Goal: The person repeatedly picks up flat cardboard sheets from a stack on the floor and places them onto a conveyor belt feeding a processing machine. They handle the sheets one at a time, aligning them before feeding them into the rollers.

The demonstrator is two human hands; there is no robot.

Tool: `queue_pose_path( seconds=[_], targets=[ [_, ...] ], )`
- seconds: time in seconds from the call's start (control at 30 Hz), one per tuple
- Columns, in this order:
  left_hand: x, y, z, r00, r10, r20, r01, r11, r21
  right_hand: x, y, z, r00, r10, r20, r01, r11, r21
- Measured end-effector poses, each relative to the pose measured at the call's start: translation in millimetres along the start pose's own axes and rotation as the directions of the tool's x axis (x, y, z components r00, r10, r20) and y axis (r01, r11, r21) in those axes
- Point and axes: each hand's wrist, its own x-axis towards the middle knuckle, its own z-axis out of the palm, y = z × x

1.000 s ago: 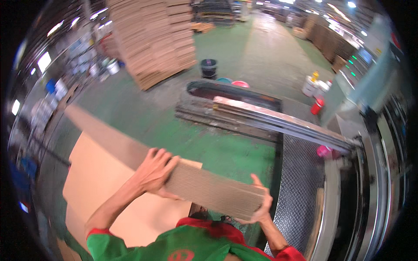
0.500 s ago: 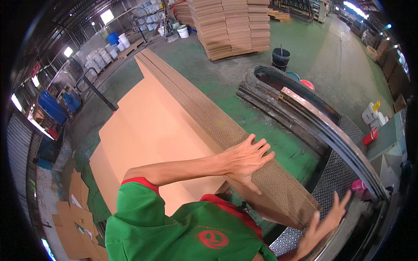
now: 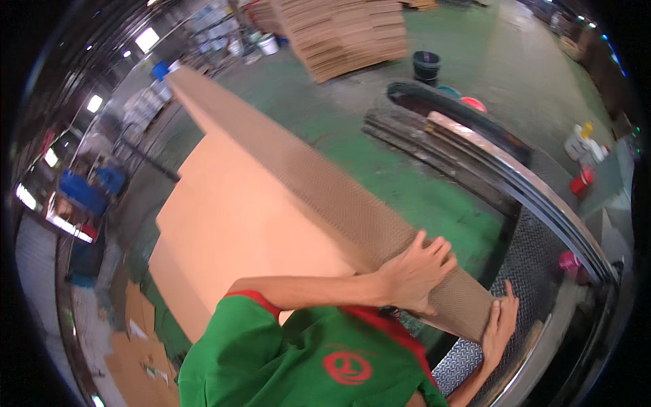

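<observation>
A long bundle of corrugated cardboard sheets (image 3: 325, 184) stands on edge, slanting from far left to near right, with its fluted edges upward. My left hand (image 3: 415, 273) reaches across its near part, fingers curled over the far side and thumb on the near side. At the near right end, my right hand (image 3: 500, 320) rests against the end of the bundle with its fingers stretched out. Left of the bundle lies a pile of wide flat cardboard sheets (image 3: 224, 224). My forearm and green shirt hide part of this pile.
A curved metal rail (image 3: 515, 173) runs along the right beside a patterned metal plate (image 3: 539, 254). Beyond are a black bucket (image 3: 426, 66) and a tall cardboard stack (image 3: 339, 34). Cardboard scraps (image 3: 139, 353) lie at lower left; a pallet-truck handle (image 3: 152, 161) rises behind the pile.
The bundle has shifted toward the near right, with my left hand on it. My right hand has come from beside the bundle onto its end.
</observation>
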Motion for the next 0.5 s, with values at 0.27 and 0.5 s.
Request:
queue_pose_path(
  seconds=[0.27, 0.5],
  targets=[
    [-2.5, -26.5, -18.6, 0.986, -0.135, 0.096, 0.147, 0.98, -0.132, 23.1, -30.3, -9.3, 0.974, -0.194, -0.114, 0.182, 0.977, -0.11],
    [-18.0, -58.0, -51.6, 0.972, -0.115, 0.205, 0.092, 0.989, 0.12, 27.9, -77.7, 7.3, 0.986, -0.057, -0.154, 0.026, 0.98, -0.197]
  ],
)
